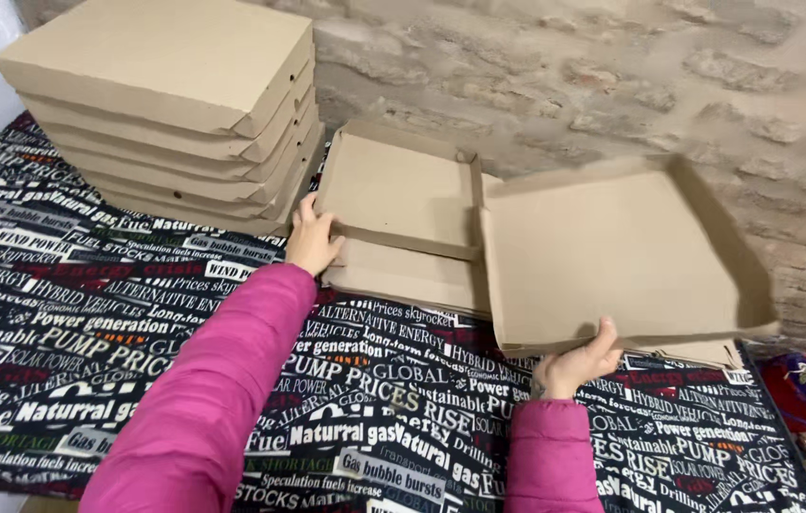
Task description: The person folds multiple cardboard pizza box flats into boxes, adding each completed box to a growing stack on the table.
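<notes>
Head view: stacked boxes (175, 114) beside left hand (313, 237) holding open box (555, 247).

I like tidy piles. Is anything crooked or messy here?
Yes. The stack of closed boxes sits a bit askew, edges not lined up. The open box under the right hand is tipped up at one side. The left hand touches the half-folded box.

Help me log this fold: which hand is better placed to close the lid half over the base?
Probably the right hand: it holds the front edge of the raised lid half, while the left hand only steadies the base tray beside the stack of boxes.
</notes>
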